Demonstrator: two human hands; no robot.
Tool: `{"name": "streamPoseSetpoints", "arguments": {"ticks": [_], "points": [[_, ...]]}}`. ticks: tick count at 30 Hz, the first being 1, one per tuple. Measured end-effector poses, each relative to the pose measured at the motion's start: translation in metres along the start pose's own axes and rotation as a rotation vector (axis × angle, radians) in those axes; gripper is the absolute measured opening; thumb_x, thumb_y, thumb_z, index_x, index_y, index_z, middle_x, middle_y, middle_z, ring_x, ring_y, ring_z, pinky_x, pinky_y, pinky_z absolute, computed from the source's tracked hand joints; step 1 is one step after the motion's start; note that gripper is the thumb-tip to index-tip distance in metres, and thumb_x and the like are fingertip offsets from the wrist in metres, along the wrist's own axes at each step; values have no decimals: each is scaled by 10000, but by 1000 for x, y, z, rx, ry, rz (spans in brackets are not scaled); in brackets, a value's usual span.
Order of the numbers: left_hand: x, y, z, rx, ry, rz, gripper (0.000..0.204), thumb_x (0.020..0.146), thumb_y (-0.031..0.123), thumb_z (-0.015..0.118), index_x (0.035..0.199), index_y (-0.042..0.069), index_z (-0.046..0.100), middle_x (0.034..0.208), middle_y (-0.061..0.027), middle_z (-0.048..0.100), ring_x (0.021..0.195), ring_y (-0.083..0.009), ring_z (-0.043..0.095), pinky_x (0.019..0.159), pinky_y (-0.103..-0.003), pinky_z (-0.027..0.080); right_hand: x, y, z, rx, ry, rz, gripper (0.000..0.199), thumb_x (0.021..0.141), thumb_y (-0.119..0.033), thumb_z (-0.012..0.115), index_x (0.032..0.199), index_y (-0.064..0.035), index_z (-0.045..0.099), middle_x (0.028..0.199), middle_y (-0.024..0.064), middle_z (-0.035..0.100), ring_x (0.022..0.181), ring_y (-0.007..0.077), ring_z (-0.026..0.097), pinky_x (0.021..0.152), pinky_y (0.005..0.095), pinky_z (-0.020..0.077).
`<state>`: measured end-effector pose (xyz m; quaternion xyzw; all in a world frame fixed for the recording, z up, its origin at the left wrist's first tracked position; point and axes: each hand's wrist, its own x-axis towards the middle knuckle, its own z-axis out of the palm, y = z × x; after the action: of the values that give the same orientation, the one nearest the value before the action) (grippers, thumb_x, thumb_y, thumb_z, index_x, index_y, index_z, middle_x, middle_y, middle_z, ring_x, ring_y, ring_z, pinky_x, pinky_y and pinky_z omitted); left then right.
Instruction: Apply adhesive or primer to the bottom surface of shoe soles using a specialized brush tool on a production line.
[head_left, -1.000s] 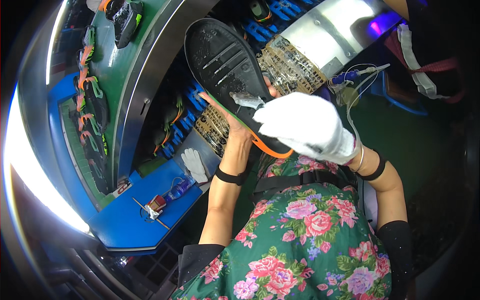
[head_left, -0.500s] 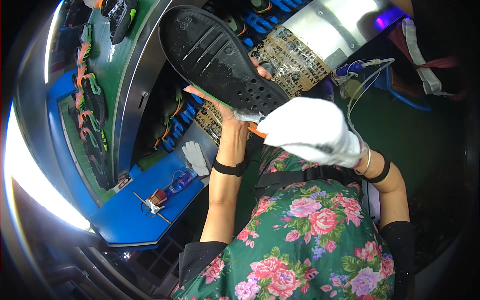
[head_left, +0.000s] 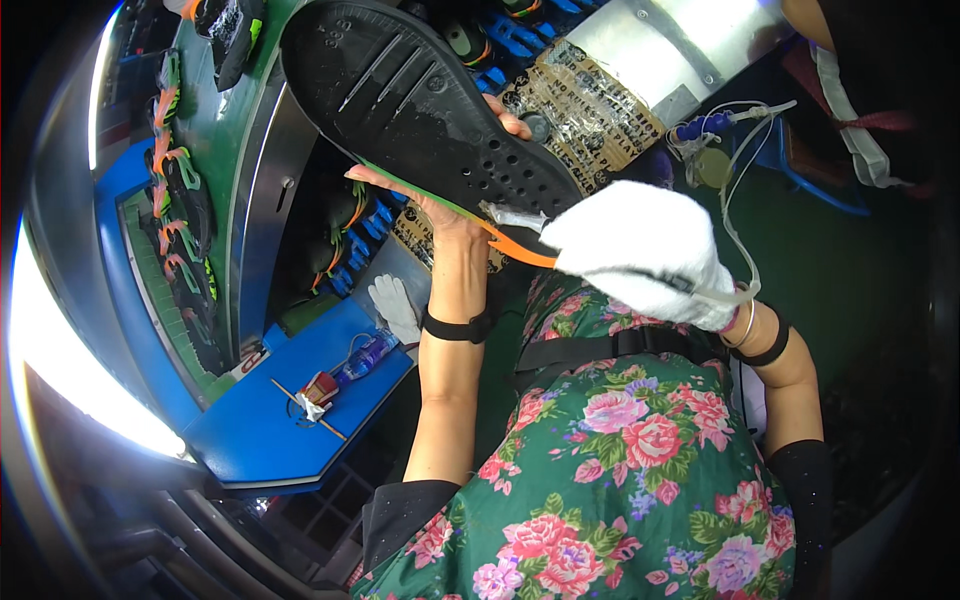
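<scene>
Nearest to us, our floral apron (head_left: 620,470) fills the lower middle of the view, and both forearms rise from it. Our left forearm stands almost upright, a black band (head_left: 455,327) around the wrist, and our bare left hand (head_left: 440,205) is bent back with the palm up, fingers spread along the underside of a black shoe sole (head_left: 430,110), thumb tip showing over its far edge; it grips the sole, which is tilted with its treaded face toward us, heel end low and toe end high to the left. Our right arm comes in from the right, elbow bent, and our right hand (head_left: 640,250), in a white glove, is closed over the sole's heel end, where an orange strip (head_left: 515,250) sticks out. Beyond, to the left, a blue shelf (head_left: 290,420) carries a small bottle (head_left: 365,355), and a spare white glove (head_left: 395,305) lies just behind it. Farther off, a green conveyor (head_left: 215,130) bears more shoe parts.
</scene>
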<state>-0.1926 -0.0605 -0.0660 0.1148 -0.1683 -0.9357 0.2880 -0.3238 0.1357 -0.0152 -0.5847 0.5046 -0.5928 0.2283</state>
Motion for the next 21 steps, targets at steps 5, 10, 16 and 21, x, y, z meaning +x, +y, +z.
{"name": "streamPoseSetpoints", "arguments": {"ticks": [5, 10, 16, 21], "points": [[3, 0, 2, 26, -20, 13, 1407, 503, 1120, 380, 1360, 20, 573, 1048, -217, 674, 876, -359, 668, 819, -510, 546, -2, 2, -1, 40, -11, 22, 222, 822, -36, 791, 1041, -70, 805, 1055, 118, 784, 935, 297, 755, 800, 376, 598], [8, 4, -7, 115, -55, -3, 1453, 463, 1126, 399, 1383, 13, 557, 1051, -224, 680, 901, -372, 678, 835, -524, 552, -6, 1, -2, 36, -1, 26, 213, 806, -13, 794, 1016, -44, 801, 1045, 118, 790, 928, 290, 759, 804, 378, 597], [16, 5, -3, 53, -143, -26, 1544, 457, 1116, 435, 1480, -40, 450, 1089, -266, 679, 904, -396, 689, 833, -534, 573, -5, 5, -6, 85, 52, 120, 158, 771, -8, 805, 922, -54, 810, 985, 133, 797, 900, 291, 765, 789, 371, 603], [26, 9, -8, 71, -379, -77, 1417, 515, 1071, 542, 1299, -109, 558, 1159, -194, 603, 1070, -339, 639, 963, -480, 531, -6, 6, -9, 66, -9, 106, 219, 791, -36, 800, 1008, -58, 800, 1035, 121, 788, 924, 303, 754, 798, 382, 596]]}}
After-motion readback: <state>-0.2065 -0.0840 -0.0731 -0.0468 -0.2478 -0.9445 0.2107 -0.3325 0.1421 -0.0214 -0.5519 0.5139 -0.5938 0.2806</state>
